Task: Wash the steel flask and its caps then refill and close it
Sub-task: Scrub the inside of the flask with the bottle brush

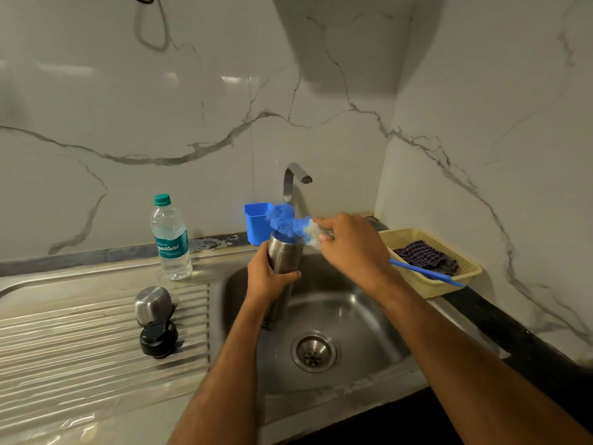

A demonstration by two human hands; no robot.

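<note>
A: What's sitting at the left?

B: A water bottle [171, 239] is standing on the drainboard [64, 332] by the wall, likely waiting for the refill. In front of it the steel cap [153, 304] and the black cap [158, 339] are resting side by side on the ribs, touching or nearly so, clear of the sink [369, 316].

A: And the flask?

B: The left hand [268, 279] is wrapping its fingers round the flask [282, 268], holding it upright over the sink so any drips are falling in the basin. The mouth is facing up for the brush [285, 223].

A: The right hand?

B: The right hand [349, 245] is pinching the brush just behind its blue bristles, fingers pressed together, with the blue handle trailing back past the wrist. The bristles are lying across the mouth, not yet inside, I'd judge.

A: Anything crowding it?

B: The tap [293, 181] is rising just behind the bristles and a blue cup [256, 221] is sitting close beside them. Farther right, a basket [462, 274] is holding a dark cloth [423, 256], under the handle's end.
</note>
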